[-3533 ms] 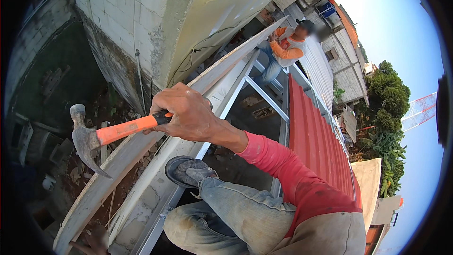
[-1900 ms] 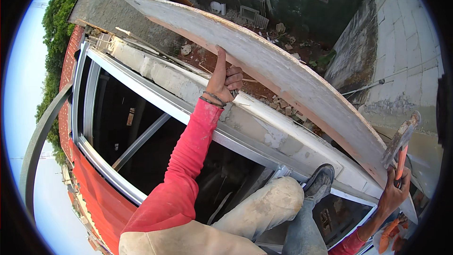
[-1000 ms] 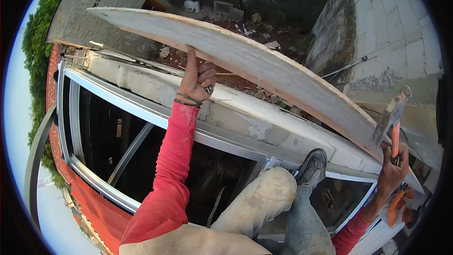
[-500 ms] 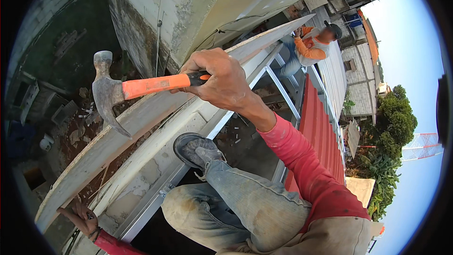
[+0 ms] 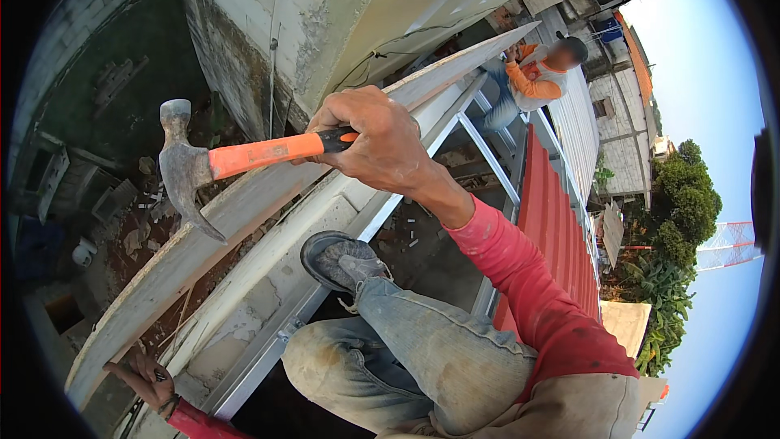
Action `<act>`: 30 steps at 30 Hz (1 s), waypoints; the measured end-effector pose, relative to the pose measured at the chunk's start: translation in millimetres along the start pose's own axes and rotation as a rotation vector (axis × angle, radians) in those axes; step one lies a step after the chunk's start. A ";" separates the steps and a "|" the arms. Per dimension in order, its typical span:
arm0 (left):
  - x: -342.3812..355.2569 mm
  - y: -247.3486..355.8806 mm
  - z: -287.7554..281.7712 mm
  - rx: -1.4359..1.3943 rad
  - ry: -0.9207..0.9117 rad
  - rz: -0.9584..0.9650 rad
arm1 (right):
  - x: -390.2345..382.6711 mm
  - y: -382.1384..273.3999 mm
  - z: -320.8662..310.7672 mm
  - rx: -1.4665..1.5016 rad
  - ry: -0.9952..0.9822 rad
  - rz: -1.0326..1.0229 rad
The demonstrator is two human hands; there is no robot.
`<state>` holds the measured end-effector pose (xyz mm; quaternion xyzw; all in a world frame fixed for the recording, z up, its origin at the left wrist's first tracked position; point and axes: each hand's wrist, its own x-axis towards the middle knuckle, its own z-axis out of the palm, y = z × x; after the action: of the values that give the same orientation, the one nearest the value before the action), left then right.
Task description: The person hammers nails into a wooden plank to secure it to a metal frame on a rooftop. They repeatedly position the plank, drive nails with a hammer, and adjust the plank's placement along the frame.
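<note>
My right hand (image 5: 378, 142) is closed round the black grip of a claw hammer (image 5: 264, 154) with an orange handle and a worn grey head. The hammer is raised over a long wooden board (image 5: 183, 272), its head to the left and its claw pointing down. At the lower left, my left hand (image 5: 150, 386) grips the near edge of the board, one finger stretched along it and the others curled. A small dark thing shows between those curled fingers, too small to name. Close beside the board runs a pale concrete wall top (image 5: 244, 309).
Another person (image 5: 536, 73) in an orange-sleeved top crouches at the board's far end, hands on it. Metal framing (image 5: 487, 154) and red corrugated sheets (image 5: 548, 219) lie right. My shoe (image 5: 341, 260) rests near the wall's edge. Far below left lies a debris-strewn yard (image 5: 134, 228).
The hammer head has dropped very slightly, while my right hand keeps its grip. My left hand stays at the board's edge. The whole view has shifted a little.
</note>
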<state>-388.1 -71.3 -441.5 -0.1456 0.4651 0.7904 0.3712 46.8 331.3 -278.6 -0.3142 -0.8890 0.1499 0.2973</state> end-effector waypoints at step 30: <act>-20.3 -9.7 -0.2 0.030 0.175 0.084 | 1.1 -19.4 36.6 -0.042 -0.637 -0.180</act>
<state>-367.3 -77.8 -436.0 -0.1890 0.5132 0.7826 0.2976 14.2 314.4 -297.9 -0.1780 -0.9644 0.1953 0.0096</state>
